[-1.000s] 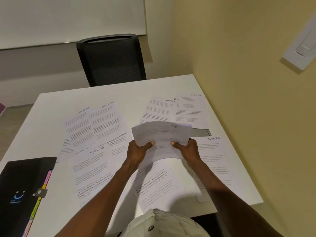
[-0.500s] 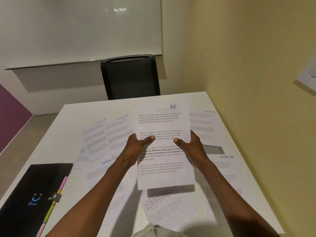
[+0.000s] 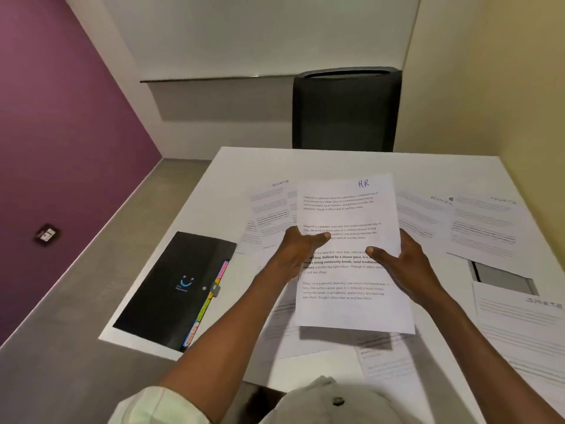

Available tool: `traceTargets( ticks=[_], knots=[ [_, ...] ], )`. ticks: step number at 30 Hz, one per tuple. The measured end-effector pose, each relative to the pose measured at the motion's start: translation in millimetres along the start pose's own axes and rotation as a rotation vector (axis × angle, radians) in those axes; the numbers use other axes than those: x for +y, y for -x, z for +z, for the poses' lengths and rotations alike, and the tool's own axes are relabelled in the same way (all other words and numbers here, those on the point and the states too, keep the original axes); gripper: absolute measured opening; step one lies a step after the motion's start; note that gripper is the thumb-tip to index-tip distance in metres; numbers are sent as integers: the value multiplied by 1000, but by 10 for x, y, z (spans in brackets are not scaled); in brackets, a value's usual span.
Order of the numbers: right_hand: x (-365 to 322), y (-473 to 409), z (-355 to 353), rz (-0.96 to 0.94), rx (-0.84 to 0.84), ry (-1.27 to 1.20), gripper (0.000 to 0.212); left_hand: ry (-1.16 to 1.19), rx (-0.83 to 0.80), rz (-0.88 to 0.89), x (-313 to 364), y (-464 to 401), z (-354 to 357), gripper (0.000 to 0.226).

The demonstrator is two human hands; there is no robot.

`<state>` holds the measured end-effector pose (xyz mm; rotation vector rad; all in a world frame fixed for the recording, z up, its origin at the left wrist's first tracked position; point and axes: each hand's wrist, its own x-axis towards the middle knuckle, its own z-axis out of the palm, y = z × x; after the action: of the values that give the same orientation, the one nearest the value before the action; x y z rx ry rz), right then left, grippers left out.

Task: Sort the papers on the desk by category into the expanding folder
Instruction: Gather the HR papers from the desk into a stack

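Left hand [image 3: 295, 252] and right hand [image 3: 403, 264] pinch HR sheet [image 3: 348, 255] by side edges, thumbs on top, lifted above white desk [image 3: 244, 166]. Black expanding folder [image 3: 171, 286] lies closed left of sheet.

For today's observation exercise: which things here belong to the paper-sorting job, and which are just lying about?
Job: HR sheet gripped by left hand and right hand; loose papers on desk; closed expanding folder.
Lying about: black chair; grey flat object.
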<state>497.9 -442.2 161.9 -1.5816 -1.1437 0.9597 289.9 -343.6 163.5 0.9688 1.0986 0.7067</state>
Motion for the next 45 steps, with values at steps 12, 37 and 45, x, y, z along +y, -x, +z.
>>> traceTargets(
  ticks=[12, 37, 45],
  knots=[
    [100, -126, 1518, 218, 115, 103, 46, -162, 672, -68, -530, -13, -2713, 14],
    [144, 80, 1952, 397, 266, 108, 45, -1559, 328, 34, -1321, -735, -3152, 54],
    [86, -3, 2030, 390, 259, 97, 48, -1654, 250, -4, -1162, -726, -3075, 34]
  ],
)
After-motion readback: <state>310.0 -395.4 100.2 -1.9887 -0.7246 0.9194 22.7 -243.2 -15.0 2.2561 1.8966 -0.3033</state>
